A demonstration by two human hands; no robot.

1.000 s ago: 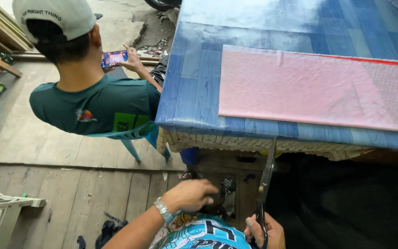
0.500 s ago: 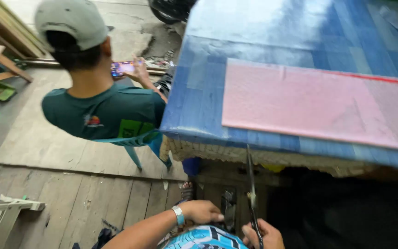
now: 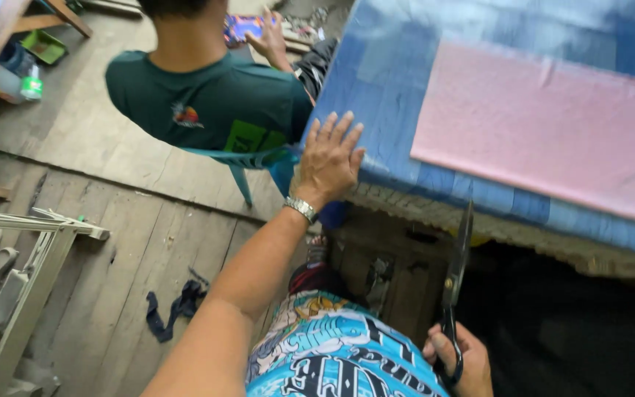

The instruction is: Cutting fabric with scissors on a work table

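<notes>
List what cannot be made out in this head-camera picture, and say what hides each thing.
- Scissors: handle loops wrapped by the right hand, itself cut by the bottom edge.
- Pink sheet: right end cut by the frame edge.
- Table corner: covered by the left hand.
- Seated person's phone: screen too small.

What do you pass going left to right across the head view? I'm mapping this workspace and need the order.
Pale metal frame → dark cloth scrap on the floorboards → seated person in a green shirt → left hand flat on the blue table cover → scissors in the right hand → pink sheet.
</notes>
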